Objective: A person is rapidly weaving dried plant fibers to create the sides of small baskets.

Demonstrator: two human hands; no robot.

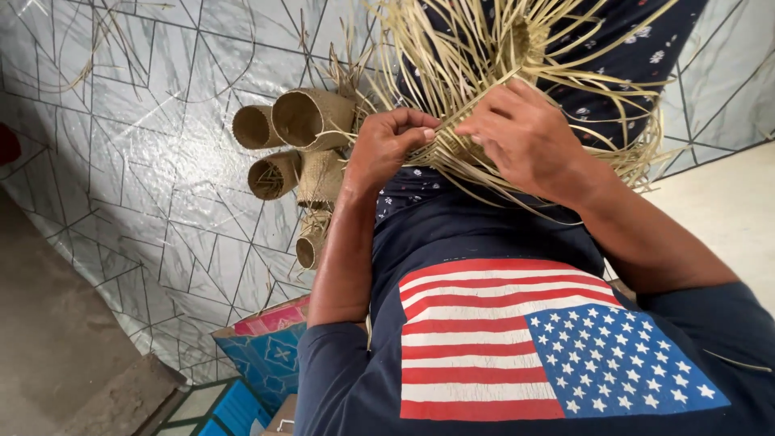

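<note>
On the patterned floor [145,186] at left lies a cluster of woven tubes [299,153]. Just right of them, the left hand [387,145] is clenched on pale straw strips [476,73] of a half-woven piece over the lap. The right hand [525,133] beside it pinches the same strips.

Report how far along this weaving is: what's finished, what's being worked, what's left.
Done, by the look of it: several small woven tubes lie together on the patterned floor covering. In hand: the left hand and right hand pinch pale straw strips at the edge of a partly woven piece on the lap. Left: many long loose strips fan out unwoven, so this piece looks well short of finished.
</note>
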